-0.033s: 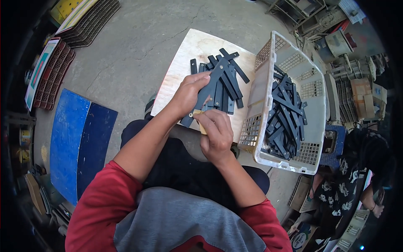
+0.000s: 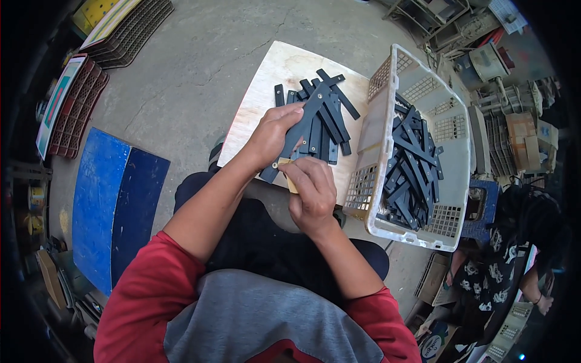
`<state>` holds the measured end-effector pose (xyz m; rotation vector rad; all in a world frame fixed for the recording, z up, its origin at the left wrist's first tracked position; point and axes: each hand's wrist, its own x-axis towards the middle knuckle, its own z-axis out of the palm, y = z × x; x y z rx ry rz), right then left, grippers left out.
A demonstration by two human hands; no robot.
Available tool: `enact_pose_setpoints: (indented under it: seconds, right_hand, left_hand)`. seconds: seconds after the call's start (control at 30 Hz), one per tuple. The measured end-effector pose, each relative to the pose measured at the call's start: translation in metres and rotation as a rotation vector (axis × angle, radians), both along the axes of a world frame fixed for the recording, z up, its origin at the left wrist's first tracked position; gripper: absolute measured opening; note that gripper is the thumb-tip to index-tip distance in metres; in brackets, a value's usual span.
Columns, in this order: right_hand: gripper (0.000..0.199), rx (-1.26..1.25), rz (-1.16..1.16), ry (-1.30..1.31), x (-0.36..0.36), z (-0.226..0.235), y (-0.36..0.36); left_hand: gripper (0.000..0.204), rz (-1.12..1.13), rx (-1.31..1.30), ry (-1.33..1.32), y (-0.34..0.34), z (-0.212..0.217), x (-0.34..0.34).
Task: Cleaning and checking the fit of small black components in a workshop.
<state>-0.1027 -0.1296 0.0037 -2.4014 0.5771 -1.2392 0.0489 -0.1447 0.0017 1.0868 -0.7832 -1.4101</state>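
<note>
**Dark strip held over the plywood board**

The plywood board (image 2: 266, 91) lies on the concrete floor. Touching its right edge stands a white plastic basket (image 2: 423, 72) full of dark flat strips. A loose pile of strips (image 2: 330, 130) lies on the board. Over the board's near edge, the left hand (image 2: 272, 134) is closed around one long dark strip (image 2: 302, 127). Just nearer, the right hand (image 2: 311, 190) pinches a small tan piece (image 2: 285, 164) against that strip's lower end.
</note>
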Motion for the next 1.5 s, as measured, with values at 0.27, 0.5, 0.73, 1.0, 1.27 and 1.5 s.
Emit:
enact_pose_setpoints:
  seconds: [0.27, 0.5, 0.73, 1.0, 1.27, 1.5]
  right_hand:
    - [0.037, -0.023, -0.059, 0.008, -0.004, -0.002, -0.006]
    - [0.037, 0.009, -0.102, 0.028, -0.005, 0.0, -0.012]
    - [0.036, -0.024, -0.011, 0.047, -0.002, 0.003, -0.003]
    - [0.037, 0.02, 0.003, 0.058, -0.003, 0.004, 0.001]
    - [0.039, 0.087, -0.009, 0.004, -0.001, -0.002, 0.006]
    - [0.039, 0.066, -0.058, -0.009, 0.002, -0.004, 0.002]
  left_hand:
    - [0.036, 0.054, -0.036, -0.064, 0.001, 0.006, -0.01]
    - [0.035, 0.107, -0.08, -0.039, -0.003, 0.003, -0.015]
    - [0.04, 0.109, -0.025, -0.032, -0.002, 0.005, -0.012]
    - [0.041, 0.188, -0.045, 0.019, -0.002, 0.014, -0.011]
    - [0.041, 0.482, -0.158, 0.126, -0.003, 0.003, -0.006]
    - [0.042, 0.669, -0.277, 0.145, -0.004, 0.006, -0.012]
